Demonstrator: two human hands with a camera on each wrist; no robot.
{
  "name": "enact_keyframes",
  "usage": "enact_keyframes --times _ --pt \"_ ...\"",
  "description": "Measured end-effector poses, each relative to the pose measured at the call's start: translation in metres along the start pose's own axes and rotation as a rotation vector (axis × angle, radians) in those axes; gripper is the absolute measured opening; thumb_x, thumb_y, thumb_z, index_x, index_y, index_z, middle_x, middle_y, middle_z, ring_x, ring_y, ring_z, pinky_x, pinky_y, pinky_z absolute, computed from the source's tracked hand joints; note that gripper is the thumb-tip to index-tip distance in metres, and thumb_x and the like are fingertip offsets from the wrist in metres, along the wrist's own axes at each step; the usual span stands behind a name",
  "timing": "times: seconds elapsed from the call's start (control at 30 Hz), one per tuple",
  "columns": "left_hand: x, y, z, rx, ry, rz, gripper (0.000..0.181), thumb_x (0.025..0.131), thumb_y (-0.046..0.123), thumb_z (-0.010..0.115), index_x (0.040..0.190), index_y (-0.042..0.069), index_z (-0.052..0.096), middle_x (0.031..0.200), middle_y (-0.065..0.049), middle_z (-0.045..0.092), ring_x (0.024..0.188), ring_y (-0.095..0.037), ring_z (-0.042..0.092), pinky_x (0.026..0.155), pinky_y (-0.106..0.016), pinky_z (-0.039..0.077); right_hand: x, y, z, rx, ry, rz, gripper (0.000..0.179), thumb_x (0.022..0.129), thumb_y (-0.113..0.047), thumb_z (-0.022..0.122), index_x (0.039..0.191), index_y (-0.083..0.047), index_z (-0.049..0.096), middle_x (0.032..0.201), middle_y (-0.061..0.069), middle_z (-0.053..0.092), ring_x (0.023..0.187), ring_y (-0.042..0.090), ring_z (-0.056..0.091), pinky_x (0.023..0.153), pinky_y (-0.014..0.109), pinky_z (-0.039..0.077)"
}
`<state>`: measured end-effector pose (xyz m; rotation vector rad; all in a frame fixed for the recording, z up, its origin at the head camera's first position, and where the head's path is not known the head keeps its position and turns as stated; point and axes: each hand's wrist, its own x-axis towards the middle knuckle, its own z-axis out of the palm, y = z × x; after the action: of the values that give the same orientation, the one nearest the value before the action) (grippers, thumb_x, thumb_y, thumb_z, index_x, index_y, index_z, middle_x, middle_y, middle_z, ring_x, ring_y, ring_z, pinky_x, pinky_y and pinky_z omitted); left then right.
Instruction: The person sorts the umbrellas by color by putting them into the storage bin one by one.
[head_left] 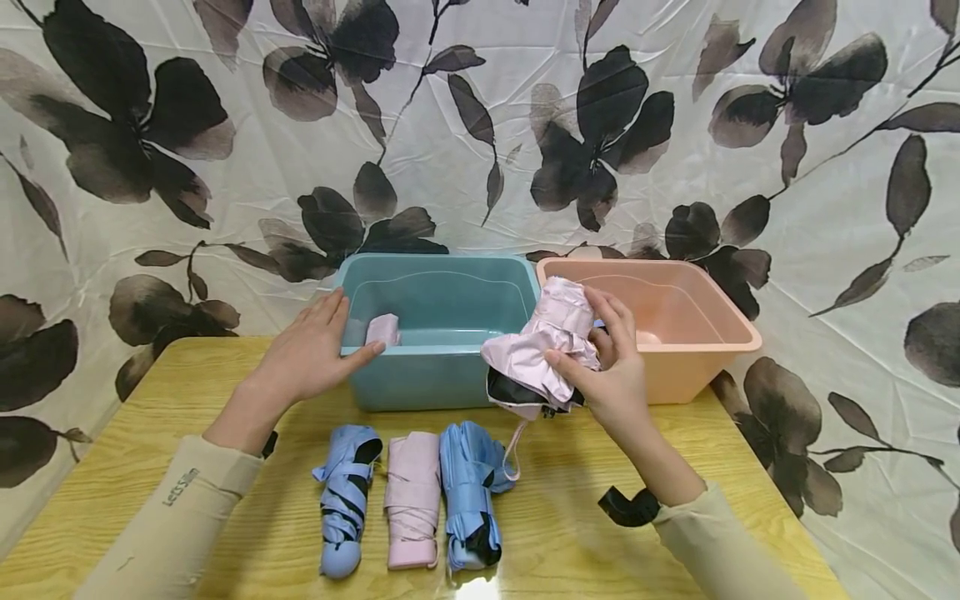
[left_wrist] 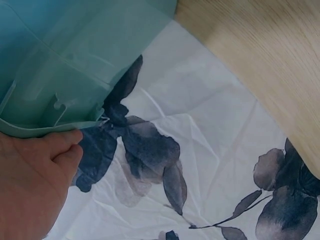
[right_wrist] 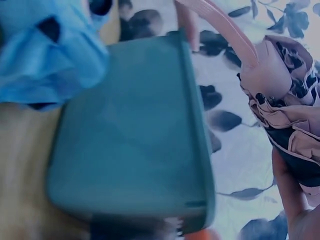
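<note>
My right hand (head_left: 611, 358) grips a loosely folded pink umbrella (head_left: 551, 337) above the front right corner of the teal bin (head_left: 427, 379). Its black underside and handle end face down toward me, and a pink wrist strap (right_wrist: 227, 30) hangs from the handle. My left hand (head_left: 311, 346) rests on the bin's left end, fingers along the side rim and thumb over the front rim. Inside that bin, at the left, shows the end of a pink object (head_left: 383, 330). The right wrist view catches the umbrella's pink handle (right_wrist: 265, 75) and bunched cloth close up.
Before the teal bin lie a blue umbrella (head_left: 345, 500) wrapped by its strap, a pink umbrella (head_left: 413, 500) and another blue umbrella (head_left: 471, 496), side by side on the wooden table (head_left: 570, 533). An orange bin (head_left: 682, 375) adjoins at right. Flowered cloth (head_left: 480, 167) hangs behind.
</note>
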<state>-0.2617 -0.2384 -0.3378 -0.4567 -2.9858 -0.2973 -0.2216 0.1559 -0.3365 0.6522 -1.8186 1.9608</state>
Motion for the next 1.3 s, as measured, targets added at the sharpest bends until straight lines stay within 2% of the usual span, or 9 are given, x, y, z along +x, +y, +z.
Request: enact_keyframes --times 0.2,0.3,0.5,0.7,0.9,1.07,1.3 --pt "0.000 -0.001 0.001 0.003 0.000 0.001 0.104 0.103 0.068 0.043 0.157 -0.017 0.021 0.168 -0.034 0.013 0.156 -0.051 0.011 0.127 -0.060 0.013 0.037 -0.003 0.020 0.066 0.011 -0.033 0.086 0.081 0.019 0.076 0.157 -0.010 0.047 0.156 0.004 0.029 0.128 0.026 0.056 0.096 0.025 0.057" --pt "0.000 -0.001 0.000 0.000 0.002 0.000 0.104 0.103 0.068 0.043 0.157 -0.017 0.021 0.168 -0.034 0.013 0.156 -0.051 0.011 0.127 -0.060 0.013 0.056 0.000 0.031 0.060 0.003 -0.040 0.086 0.081 0.018 0.077 0.157 -0.009 0.046 0.156 0.003 0.029 0.122 0.023 0.059 0.093 0.023 0.057" --pt "0.000 -0.001 0.001 0.001 0.012 -0.003 0.104 0.102 0.068 0.044 0.157 -0.017 0.022 0.168 -0.034 0.014 0.155 -0.051 0.013 0.126 -0.060 0.014 0.094 0.013 0.049 -0.042 -0.019 -0.041 0.083 0.083 0.008 0.082 0.156 -0.011 0.048 0.154 0.000 0.033 0.106 0.020 0.059 0.086 0.019 0.053" --pt "0.000 -0.001 0.001 0.010 0.013 -0.005 0.104 0.102 0.068 0.044 0.157 -0.017 0.022 0.168 -0.034 0.015 0.155 -0.051 0.014 0.126 -0.060 0.016 0.124 0.030 0.067 -0.164 -0.092 0.014 0.081 0.087 -0.004 0.083 0.158 -0.015 0.047 0.158 0.001 0.031 0.119 0.029 0.056 0.094 0.026 0.050" --pt "0.000 -0.001 0.001 0.018 0.010 -0.008 0.104 0.102 0.069 0.044 0.157 -0.017 0.023 0.168 -0.033 0.015 0.155 -0.051 0.014 0.126 -0.060 0.015 0.140 0.056 0.088 -0.320 -0.191 0.060 0.083 0.085 -0.009 0.085 0.158 -0.015 0.046 0.158 0.006 0.032 0.117 0.031 0.053 0.089 0.028 0.051" --pt "0.000 -0.001 -0.001 0.021 0.002 -0.010 0.104 0.102 0.069 0.043 0.157 -0.017 0.022 0.168 -0.033 0.015 0.156 -0.050 0.014 0.126 -0.060 0.015 0.147 0.074 0.110 -0.431 -0.298 0.054 0.080 0.084 -0.004 0.084 0.155 -0.006 0.049 0.157 0.013 0.034 0.124 0.030 0.053 0.100 0.033 0.051" --pt "0.001 -0.003 -0.001 0.024 -0.007 -0.011 0.105 0.102 0.071 0.041 0.158 -0.016 0.021 0.168 -0.033 0.013 0.156 -0.050 0.012 0.127 -0.059 0.014 0.149 0.090 0.136 -0.605 -0.458 0.097 0.078 0.085 -0.005 0.083 0.155 -0.007 0.049 0.155 0.014 0.035 0.139 0.030 0.044 0.113 0.038 0.044"
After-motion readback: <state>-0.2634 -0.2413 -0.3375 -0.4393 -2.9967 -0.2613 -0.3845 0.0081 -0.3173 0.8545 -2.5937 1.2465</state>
